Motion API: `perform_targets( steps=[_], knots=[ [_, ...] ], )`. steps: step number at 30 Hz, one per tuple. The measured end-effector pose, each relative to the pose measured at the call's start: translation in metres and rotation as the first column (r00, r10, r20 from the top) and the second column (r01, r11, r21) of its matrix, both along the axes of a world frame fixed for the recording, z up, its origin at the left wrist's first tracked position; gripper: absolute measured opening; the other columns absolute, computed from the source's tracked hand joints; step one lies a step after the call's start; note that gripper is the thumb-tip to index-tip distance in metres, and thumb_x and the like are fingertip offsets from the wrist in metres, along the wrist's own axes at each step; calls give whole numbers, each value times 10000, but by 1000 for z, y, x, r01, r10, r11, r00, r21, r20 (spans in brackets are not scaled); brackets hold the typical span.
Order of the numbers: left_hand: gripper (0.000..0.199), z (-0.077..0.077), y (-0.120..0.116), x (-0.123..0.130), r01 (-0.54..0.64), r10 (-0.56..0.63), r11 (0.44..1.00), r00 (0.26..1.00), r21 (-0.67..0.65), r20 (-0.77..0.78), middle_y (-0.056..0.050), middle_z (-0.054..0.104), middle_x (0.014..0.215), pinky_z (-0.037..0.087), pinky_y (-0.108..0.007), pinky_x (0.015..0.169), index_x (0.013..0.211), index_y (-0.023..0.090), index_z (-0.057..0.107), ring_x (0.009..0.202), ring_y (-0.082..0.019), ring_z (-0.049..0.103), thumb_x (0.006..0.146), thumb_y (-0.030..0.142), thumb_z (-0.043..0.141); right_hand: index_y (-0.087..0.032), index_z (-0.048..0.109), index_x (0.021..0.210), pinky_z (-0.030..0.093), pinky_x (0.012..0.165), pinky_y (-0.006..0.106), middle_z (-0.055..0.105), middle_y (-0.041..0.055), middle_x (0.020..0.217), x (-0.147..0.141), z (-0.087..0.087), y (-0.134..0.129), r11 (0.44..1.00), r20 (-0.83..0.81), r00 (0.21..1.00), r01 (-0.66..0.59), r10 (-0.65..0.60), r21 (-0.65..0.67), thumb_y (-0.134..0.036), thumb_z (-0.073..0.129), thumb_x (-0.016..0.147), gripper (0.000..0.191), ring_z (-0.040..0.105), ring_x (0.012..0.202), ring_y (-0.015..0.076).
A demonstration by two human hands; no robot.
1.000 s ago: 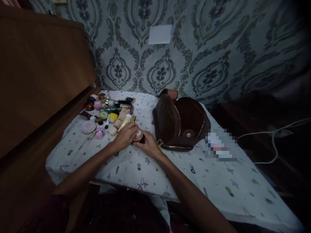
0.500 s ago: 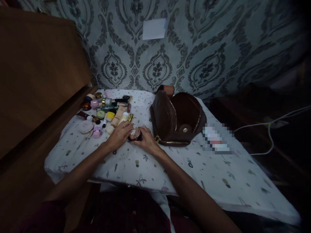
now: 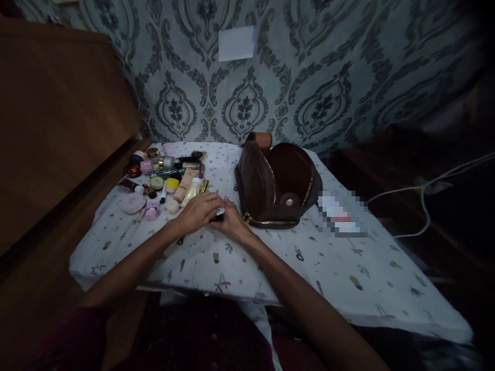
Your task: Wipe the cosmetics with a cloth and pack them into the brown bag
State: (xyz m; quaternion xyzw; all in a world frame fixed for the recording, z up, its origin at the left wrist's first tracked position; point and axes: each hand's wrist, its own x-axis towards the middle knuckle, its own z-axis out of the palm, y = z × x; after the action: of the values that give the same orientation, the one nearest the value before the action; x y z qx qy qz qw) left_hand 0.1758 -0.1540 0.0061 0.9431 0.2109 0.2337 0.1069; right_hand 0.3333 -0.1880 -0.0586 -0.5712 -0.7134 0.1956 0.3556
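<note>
Both my hands meet over the table, just left of the brown bag. In my right hand [image 3: 233,222] is a small dark round cosmetic container [image 3: 217,218], mostly covered by fingers. My left hand [image 3: 200,210] is closed over its top, pressing a small white wipe [image 3: 220,211] against it; whether this is tissue or cloth I cannot tell. Close beyond my left fingers lie a pale yellow tube [image 3: 191,192] and a gold-capped tube [image 3: 204,186]. The brown leather bag [image 3: 257,180] stands unzipped to the right of my right hand.
Several cosmetics crowd the table's left side, among them a beige tube [image 3: 185,184], a yellow-lidded jar [image 3: 172,184], a clear round compact [image 3: 133,203] and a purple bottle [image 3: 152,209]. A blurred-out item [image 3: 340,214] lies right of the bag. A wooden cabinet [image 3: 65,103] borders the left.
My left hand has moved over the container and my fingers now hide its rose-gold top, which showed before. The container looks more tilted, and the whole view has shifted slightly.
</note>
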Motion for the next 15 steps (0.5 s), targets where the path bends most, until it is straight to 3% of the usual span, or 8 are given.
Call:
perform_targets(
  steps=[4, 8, 15],
  knots=[
    [202, 2, 11, 0, -102, 102, 992, 995, -76, -6, -79, 641, 1002, 473, -371, 855, 981, 184, 636, 974, -234, 585, 953, 200, 437, -143, 596, 1094, 455, 934, 449, 602, 104, 1072, 1, 2, 0, 1000, 17, 1000, -20, 20, 13, -373, 821, 660, 540, 548, 1046, 293],
    [181, -8, 19, -9, -176, 201, 959, 975, -222, 95, -61, 645, 963, 470, -350, 838, 965, 190, 628, 937, -221, 601, 930, 237, 457, -156, 605, 1080, 456, 948, 429, 601, 103, 1106, 3, -1, 1, 998, -2, 999, -48, 48, 34, -365, 830, 650, 528, 549, 1070, 280],
    [183, -30, 8, -27, -279, 433, 841, 861, -463, 267, -24, 636, 892, 462, -296, 780, 921, 184, 582, 850, -188, 587, 872, 352, 531, -133, 613, 1071, 459, 939, 429, 638, 126, 1091, 0, -1, 0, 998, 6, 1000, -28, 28, 49, -372, 839, 635, 547, 573, 1054, 291]
  ],
)
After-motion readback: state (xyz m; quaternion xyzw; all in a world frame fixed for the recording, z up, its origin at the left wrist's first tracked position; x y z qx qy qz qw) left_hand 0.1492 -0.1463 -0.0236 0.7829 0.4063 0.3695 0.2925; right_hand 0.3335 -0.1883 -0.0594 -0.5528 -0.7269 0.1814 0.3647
